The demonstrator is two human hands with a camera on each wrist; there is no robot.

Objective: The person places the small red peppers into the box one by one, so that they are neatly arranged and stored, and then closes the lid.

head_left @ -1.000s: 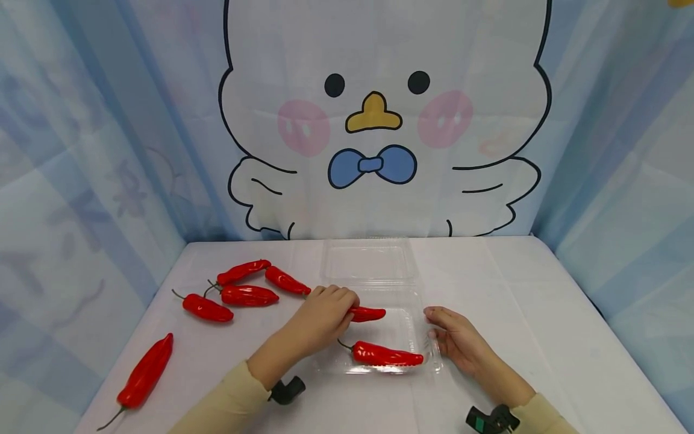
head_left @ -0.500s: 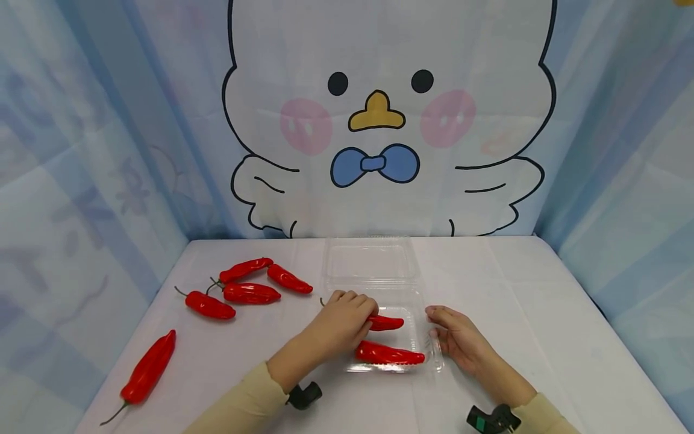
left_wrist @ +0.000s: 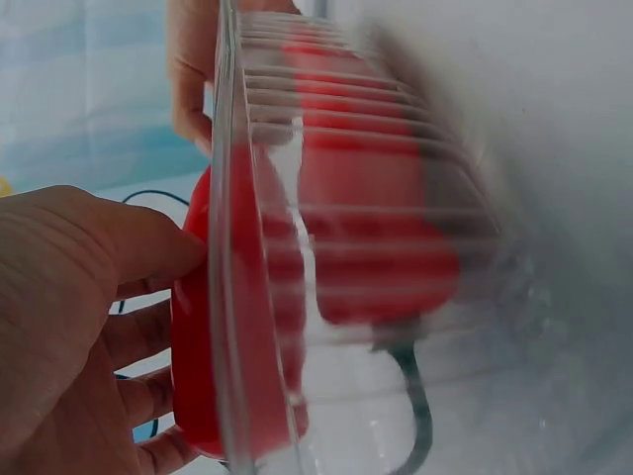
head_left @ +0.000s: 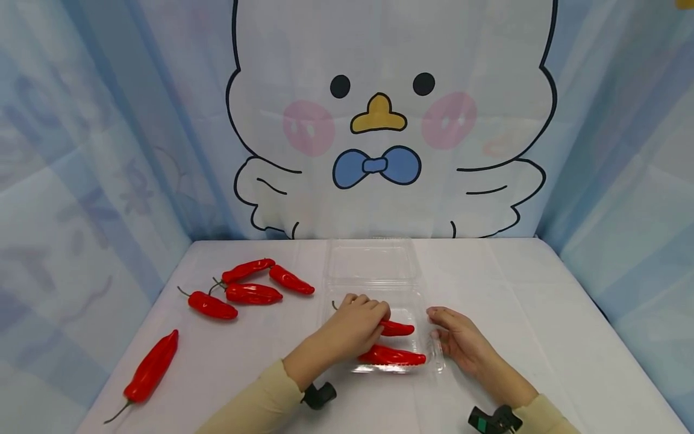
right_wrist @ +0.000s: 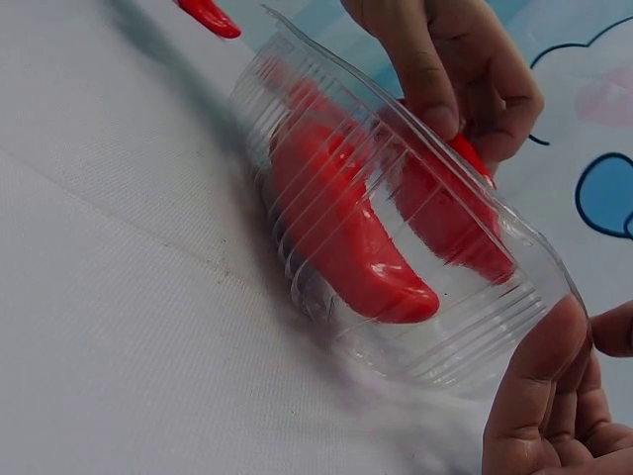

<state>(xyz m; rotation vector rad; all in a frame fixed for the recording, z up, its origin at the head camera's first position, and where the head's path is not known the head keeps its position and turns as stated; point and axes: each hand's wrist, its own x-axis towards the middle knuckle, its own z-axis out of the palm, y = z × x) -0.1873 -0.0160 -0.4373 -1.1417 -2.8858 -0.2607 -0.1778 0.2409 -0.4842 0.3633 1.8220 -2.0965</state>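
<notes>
My left hand (head_left: 351, 328) grips a red chili pepper (head_left: 399, 328) inside a clear plastic clamshell box (head_left: 418, 301). Thumb and fingers curl round it; its stem end pokes out to the left of the hand. A second red pepper (head_left: 394, 356) lies in the box along its near side, partly covered by my left hand. At the box's right side, my right hand (head_left: 461, 342) pinches the rim, thumb on the near face, as the right wrist view shows. Through the ribbed wall, the held pepper (left_wrist: 203, 366) appears above the lying one (left_wrist: 366, 218).
The box's lid (head_left: 371, 260) is folded back flat behind it. Several red peppers, one of them a middle pepper (head_left: 253, 294), lie at the back left of the white table (head_left: 515, 289). Another pepper (head_left: 152, 367) lies at the front left. A printed curtain (head_left: 379, 199) hangs behind.
My left hand has moved right and slightly toward me, carrying the pepper further into the box. My right hand has stayed at the box's right edge.
</notes>
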